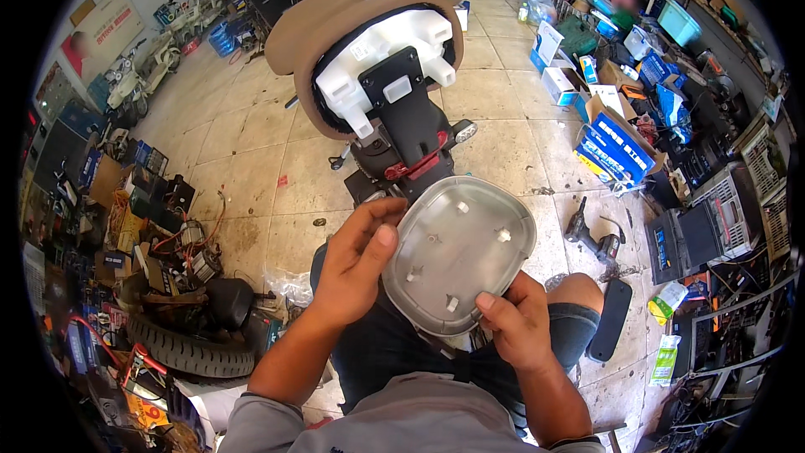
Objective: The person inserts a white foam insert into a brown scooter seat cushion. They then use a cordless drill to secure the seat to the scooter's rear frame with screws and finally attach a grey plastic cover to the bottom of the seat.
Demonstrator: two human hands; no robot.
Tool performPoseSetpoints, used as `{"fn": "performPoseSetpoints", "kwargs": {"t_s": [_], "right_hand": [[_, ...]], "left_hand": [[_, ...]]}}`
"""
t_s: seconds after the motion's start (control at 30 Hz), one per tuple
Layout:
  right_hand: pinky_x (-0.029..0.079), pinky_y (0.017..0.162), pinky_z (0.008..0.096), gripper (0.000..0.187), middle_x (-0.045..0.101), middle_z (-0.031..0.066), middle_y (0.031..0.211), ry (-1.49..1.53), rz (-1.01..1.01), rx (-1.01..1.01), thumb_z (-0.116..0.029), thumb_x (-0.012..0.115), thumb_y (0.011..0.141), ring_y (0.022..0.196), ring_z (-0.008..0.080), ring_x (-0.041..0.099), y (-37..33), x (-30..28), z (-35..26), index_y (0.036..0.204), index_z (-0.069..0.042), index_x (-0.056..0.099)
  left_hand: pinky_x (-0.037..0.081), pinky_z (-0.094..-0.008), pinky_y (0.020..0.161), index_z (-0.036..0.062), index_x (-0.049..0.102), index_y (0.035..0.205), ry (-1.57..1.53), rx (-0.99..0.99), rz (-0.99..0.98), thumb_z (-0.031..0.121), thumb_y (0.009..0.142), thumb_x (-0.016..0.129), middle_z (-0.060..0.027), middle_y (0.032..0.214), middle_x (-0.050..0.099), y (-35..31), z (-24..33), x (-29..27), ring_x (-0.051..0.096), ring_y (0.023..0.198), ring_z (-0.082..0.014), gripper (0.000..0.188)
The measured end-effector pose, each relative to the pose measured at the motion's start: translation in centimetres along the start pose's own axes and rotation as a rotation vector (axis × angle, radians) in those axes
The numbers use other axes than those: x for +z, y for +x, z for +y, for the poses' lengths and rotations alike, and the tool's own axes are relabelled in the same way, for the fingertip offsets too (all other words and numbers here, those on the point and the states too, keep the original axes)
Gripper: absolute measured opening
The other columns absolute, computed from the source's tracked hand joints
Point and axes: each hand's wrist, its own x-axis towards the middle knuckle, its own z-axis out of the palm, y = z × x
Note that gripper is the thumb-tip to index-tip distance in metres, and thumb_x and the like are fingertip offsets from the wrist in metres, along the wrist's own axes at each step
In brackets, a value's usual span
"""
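A grey, rounded plastic cover [457, 256] is tilted over my lap, its hollow side with several small clip posts facing me. My right hand [516, 323] is closed on its lower right edge, thumb on the rim and fingers underneath. At the left rim my left hand [356, 256] has its fingers loosely bent and its thumb apart, not pinching the cover. Just beyond stands a scooter rear [411, 138] with a red tail light [417, 159]. Its brown seat backrest [306, 29] shows a white plastic piece [348, 101] with a black bracket [390, 80] at the middle.
On the right floor lie a power drill [595, 235], a dark phone-like slab [610, 319], a blue box [616, 147] and a grey tool case [713, 231]. A tire [193, 352] and heaped parts with wires crowd the left. Motorbikes [147, 75] stand at the far left.
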Motion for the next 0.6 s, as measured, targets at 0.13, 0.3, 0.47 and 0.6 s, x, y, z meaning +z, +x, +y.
{"fn": "performPoseSetpoints", "kwargs": {"t_s": [0.13, 0.3, 0.47, 0.6], "right_hand": [[0.051, 0.096, 0.0319, 0.044, 0.069, 0.0148, 0.124, -0.026, 0.016, -0.027, -0.011, 0.066, 0.096, 0.111, 0.0179, 0.066, 0.6, 0.1, -0.6, 0.134, 0.011, 0.056], [0.05, 0.084, 0.0281, 0.04, 0.07, 0.0105, 0.113, -0.07, 0.04, -0.084, -0.012, 0.067, 0.096, 0.096, 0.0128, 0.065, 1.1, -0.4, 0.2, 0.13, 0.008, 0.061], [0.045, 0.072, 0.025, 0.034, 0.071, 0.0071, 0.101, -0.014, 0.086, 0.056, -0.012, 0.066, 0.095, 0.083, 0.0094, 0.06, 1.6, -1.3, 1.6, 0.124, 0.004, 0.066], [0.045, 0.072, 0.0254, 0.037, 0.071, 0.0079, 0.105, -0.039, 0.066, 0.029, -0.013, 0.066, 0.094, 0.083, 0.0098, 0.06, 1.6, -1.0, 1.5, 0.126, 0.005, 0.065]], "left_hand": [[0.048, -0.0333, 0.1, -0.0046, 0.05, 0.141, 0.009, -0.037, -0.106, 0.026, 0.104, 0.065, -0.0133, 0.125, 0.065, -0.3, 0.3, 0.0, 0.061, 0.116, -0.017, 0.05], [0.049, -0.0323, 0.099, -0.0042, 0.049, 0.142, -0.011, -0.062, -0.126, 0.012, 0.1, 0.07, -0.0126, 0.126, 0.065, -0.4, 0.9, 0.1, 0.061, 0.116, -0.0165, 0.05], [0.049, -0.0328, 0.1, -0.004, 0.05, 0.142, 0.106, 0.082, -0.143, 0.006, 0.098, 0.071, -0.0136, 0.129, 0.064, -0.9, 0.8, 0.4, 0.061, 0.118, -0.0163, 0.049], [0.05, -0.0329, 0.1, -0.0047, 0.049, 0.142, 0.07, 0.066, -0.151, 0.006, 0.098, 0.07, -0.0154, 0.133, 0.063, -0.7, 1.2, 0.2, 0.061, 0.12, -0.0174, 0.05]]}}
